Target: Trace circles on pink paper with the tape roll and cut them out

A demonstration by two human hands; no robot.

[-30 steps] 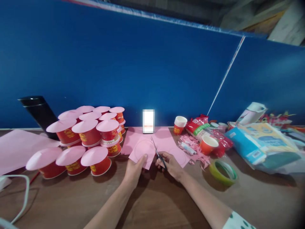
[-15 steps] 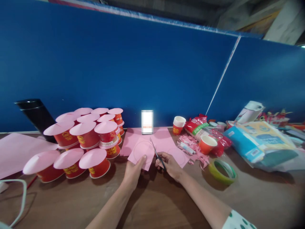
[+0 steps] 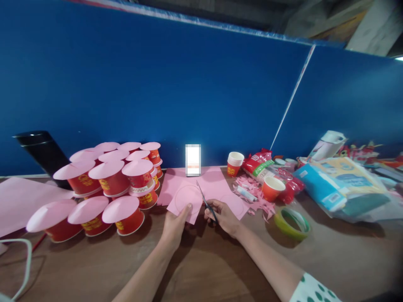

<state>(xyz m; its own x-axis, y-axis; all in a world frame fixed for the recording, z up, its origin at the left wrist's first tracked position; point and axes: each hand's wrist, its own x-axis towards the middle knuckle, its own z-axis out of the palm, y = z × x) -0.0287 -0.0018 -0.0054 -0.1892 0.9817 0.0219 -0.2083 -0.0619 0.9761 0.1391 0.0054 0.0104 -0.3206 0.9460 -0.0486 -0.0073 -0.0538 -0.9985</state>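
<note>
My left hand (image 3: 177,221) pinches the lower edge of a pink paper piece (image 3: 185,200) with a drawn circle on it, thumb on top. In my right hand (image 3: 224,218) is a pair of dark-handled scissors (image 3: 206,203), its blades pointing up and left at the paper's right edge. Whether the blades touch the paper I cannot tell. Behind both hands lie larger pink paper sheets (image 3: 214,178) on the brown table. Another pink piece with a drawn circle (image 3: 234,205) lies just beyond my right hand.
Red paper cups (image 3: 127,220) with pink cone tops stand stacked at left, before a black bottle (image 3: 44,155). To the right are pink scraps (image 3: 267,207), a glue tube (image 3: 246,193), cups (image 3: 235,163), a green tape roll (image 3: 292,224) and a blue-white package (image 3: 343,184). A blue partition (image 3: 189,84) rises behind.
The view has shifted slightly. My hands, the paper piece and the scissors keep nearly the same places relative to each other.
</note>
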